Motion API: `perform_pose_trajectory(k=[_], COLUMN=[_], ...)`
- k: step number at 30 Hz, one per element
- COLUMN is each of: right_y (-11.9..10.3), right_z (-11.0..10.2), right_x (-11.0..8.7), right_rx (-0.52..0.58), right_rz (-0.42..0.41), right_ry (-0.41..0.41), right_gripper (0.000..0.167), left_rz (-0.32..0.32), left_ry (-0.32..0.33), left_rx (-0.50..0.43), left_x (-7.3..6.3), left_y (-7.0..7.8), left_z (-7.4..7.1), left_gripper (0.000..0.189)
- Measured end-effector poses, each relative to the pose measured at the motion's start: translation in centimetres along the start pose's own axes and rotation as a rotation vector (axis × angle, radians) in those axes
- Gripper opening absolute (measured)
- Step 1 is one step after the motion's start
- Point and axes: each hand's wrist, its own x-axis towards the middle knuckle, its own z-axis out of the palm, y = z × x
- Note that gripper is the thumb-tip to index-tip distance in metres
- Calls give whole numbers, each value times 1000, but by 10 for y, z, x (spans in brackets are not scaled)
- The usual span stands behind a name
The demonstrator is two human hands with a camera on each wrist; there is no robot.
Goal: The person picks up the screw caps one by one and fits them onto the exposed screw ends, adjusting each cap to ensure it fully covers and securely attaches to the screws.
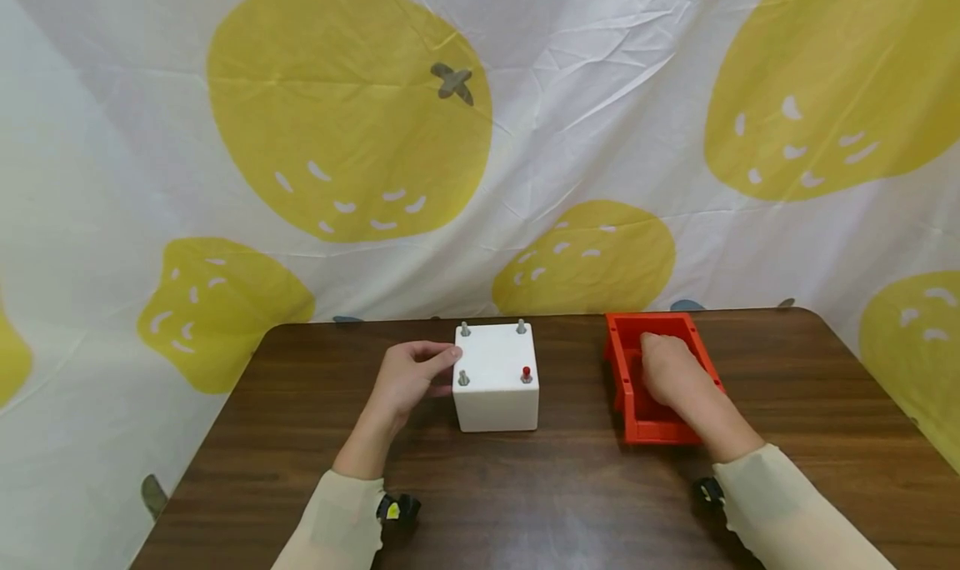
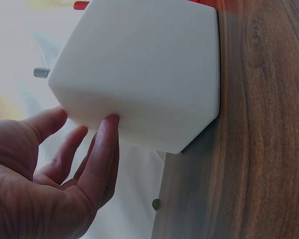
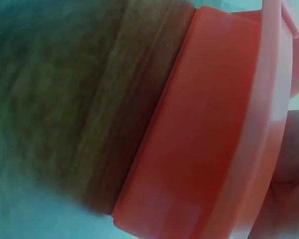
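Observation:
A white box (image 1: 495,362) stands on the table with grey threaded bolts on three corners of its top. At its near right corner, a red cap (image 1: 527,372) sits on another bolt. My left hand (image 1: 411,376) rests against the box's left side, thumb at the top edge; in the left wrist view its extended fingertips (image 2: 109,122) touch the side face. To the right is a red bin (image 1: 632,431), into which my right hand (image 1: 671,370) reaches. Its fingers are hidden from the head view, and the bin wall (image 3: 199,124) covers most of the right wrist view.
The brown wooden table (image 1: 525,487) carries both box and bin. Behind it hangs a white cloth (image 1: 585,120) with yellow fruit shapes, close to the table's far edge. Dark wrist cameras are strapped below both sleeves.

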Motion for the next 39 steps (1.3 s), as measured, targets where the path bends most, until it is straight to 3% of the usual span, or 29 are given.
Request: perform_pose_trajectory(k=[10, 18, 24, 30, 39], right_y=[-4, -6, -5, -1, 2], right_z=[1, 0, -2, 0, 2], right_x=[-4, -7, -5, -3, -1], right_rx=[40, 54, 61, 122, 113], right_rz=[35, 46, 17, -10, -35], right_ry=[-49, -22, -44, -75, -58], right_gripper=[10, 16, 5, 8, 6], left_rz=[-2, 4, 7, 0, 2], left_ry=[-3, -7, -10, -9, -6], left_rx=[-10, -11, -16, -18, -16], left_x=[0, -1, -1, -1, 1], left_y=[1, 1, 1, 0, -1], left_z=[0, 0, 0, 0, 0], left_gripper=[30, 31, 32, 32, 31])
